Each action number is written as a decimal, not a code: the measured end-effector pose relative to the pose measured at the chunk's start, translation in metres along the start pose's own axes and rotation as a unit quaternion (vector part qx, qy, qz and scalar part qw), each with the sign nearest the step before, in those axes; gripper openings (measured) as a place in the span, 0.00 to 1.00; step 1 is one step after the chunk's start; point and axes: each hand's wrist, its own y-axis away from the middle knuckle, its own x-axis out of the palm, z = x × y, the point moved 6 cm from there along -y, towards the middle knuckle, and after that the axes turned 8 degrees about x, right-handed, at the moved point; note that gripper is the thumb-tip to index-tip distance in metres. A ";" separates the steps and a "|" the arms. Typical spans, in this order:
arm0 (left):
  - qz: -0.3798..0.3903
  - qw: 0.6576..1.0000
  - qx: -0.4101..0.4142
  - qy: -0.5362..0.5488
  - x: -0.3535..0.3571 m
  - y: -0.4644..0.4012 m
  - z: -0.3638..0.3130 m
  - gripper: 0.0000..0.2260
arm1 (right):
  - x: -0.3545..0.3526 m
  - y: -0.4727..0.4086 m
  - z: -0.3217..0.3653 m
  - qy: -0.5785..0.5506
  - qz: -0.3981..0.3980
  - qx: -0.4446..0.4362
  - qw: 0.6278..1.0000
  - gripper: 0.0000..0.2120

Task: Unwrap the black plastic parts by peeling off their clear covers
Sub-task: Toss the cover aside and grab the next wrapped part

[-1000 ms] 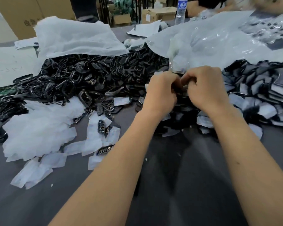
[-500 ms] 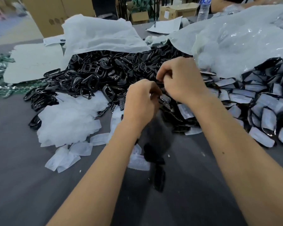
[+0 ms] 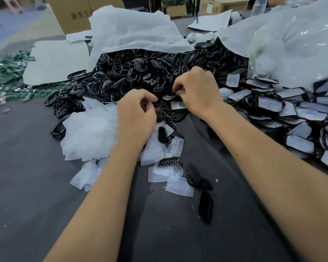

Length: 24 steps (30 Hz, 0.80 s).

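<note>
My left hand [image 3: 136, 114] and my right hand [image 3: 196, 89] are close together at the front of a big heap of bare black plastic parts [image 3: 140, 76]. The right hand's fingertips are pinched, and a wrapped part [image 3: 178, 105] pokes out beneath its thumb. The left hand's fingers are curled; a blurred dark part [image 3: 159, 114] sits beside them, and contact is unclear. A pile of parts in clear covers [image 3: 292, 110] lies to the right. Peeled covers [image 3: 89, 133] are heaped at the left. Two loose black parts [image 3: 194, 175] [image 3: 205, 208] lie on the grey table [image 3: 45, 205].
A large clear plastic sheet [image 3: 292, 44] drapes over the back right and a white sheet [image 3: 131, 31] over the back of the black heap. Cardboard boxes [image 3: 74, 14] stand behind. Green items [image 3: 6, 78] lie at the far left. Loose covers [image 3: 179, 185] are scattered between my forearms.
My hands have come apart, the left lower and the right farther back. A black part dropped from them and now lies on the table between my forearms.
</note>
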 end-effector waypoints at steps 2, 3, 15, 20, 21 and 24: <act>-0.013 1.000 -0.013 0.020 0.000 -0.003 0.001 0.11 | 0.004 0.000 0.000 0.002 0.030 -0.013 0.999 0.08; -0.014 0.999 -0.018 0.025 0.001 -0.003 0.001 0.11 | 0.009 0.001 0.002 0.018 0.055 -0.027 0.998 0.09; 0.003 0.982 -0.052 0.179 0.007 -0.005 0.004 0.14 | -0.013 0.009 0.011 -0.209 -0.047 0.002 0.977 0.07; -0.060 0.969 -0.053 0.235 -0.001 -0.005 0.007 0.05 | -0.008 0.021 0.013 -0.347 -0.012 0.041 0.937 0.04; -0.084 0.964 -0.072 0.242 -0.003 -0.005 0.011 0.03 | -0.007 0.023 0.012 -0.331 -0.007 0.044 0.942 0.04; -0.141 0.952 -0.120 0.242 -0.007 -0.003 0.023 0.05 | 0.004 0.025 0.015 -0.182 0.113 0.014 0.977 0.10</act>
